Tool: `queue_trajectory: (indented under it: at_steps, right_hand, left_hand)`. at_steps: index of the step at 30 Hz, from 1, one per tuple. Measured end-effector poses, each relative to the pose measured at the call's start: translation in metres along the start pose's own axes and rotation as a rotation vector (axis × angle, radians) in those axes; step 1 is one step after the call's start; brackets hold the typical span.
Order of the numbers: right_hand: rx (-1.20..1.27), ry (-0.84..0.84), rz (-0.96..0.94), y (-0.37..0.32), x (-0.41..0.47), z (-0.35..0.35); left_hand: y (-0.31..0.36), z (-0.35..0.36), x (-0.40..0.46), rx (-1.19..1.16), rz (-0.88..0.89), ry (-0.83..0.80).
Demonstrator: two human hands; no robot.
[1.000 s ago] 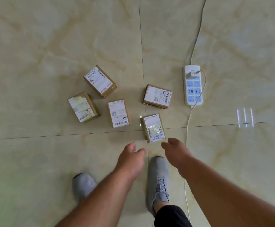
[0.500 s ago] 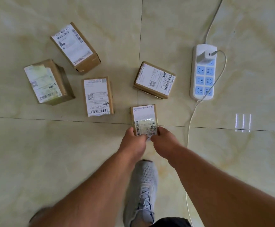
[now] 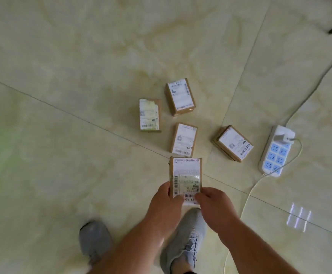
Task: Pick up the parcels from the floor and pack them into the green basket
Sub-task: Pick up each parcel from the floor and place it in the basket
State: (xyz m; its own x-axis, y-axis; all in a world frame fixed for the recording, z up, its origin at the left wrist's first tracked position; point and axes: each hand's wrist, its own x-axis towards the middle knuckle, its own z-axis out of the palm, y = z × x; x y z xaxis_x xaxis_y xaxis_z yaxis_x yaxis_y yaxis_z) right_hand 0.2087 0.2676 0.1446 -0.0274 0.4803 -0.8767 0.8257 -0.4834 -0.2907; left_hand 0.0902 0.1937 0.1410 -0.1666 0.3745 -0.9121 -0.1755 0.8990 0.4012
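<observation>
lifted since a moment ago, the nearest parcel (image 3: 185,176) now sits off the floor (image 3: 62,175) in my grip: left hand (image 3: 166,204) and right hand (image 3: 213,206) each pinch its near end. four parcels (image 3: 183,140) lie on the tiles beyond it, a power strip (image 3: 275,153) to their right. my grey shoes (image 3: 183,242) stand below.

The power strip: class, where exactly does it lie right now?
In the head view the power strip lies on the floor at the right, just right of the rightmost parcel, with a charger plugged into its far end.
</observation>
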Motion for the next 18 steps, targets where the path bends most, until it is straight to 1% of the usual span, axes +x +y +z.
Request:
queue_trajectory:
  at_steps: [4, 7, 13, 18]
  right_hand:
    - [-0.12, -0.051, -0.102, -0.062, -0.044, 0.035]
    - [-0.148, -0.075, -0.167, -0.097, -0.073, 0.072]
    - [-0.225, -0.108, -0.274, -0.164, -0.136, 0.167]
    - [-0.358, -0.186, -0.343, -0.218, -0.199, 0.259]
  left_hand:
    - [-0.006, -0.073, -0.04, -0.107, 0.022, 0.103]
    - [-0.016, -0.126, -0.067, -0.171, 0.045, 0.153]
    - [-0.059, -0.242, -0.121, -0.264, 0.108, 0.263]
    - [-0.104, -0.342, -0.168, -0.342, 0.094, 0.352]
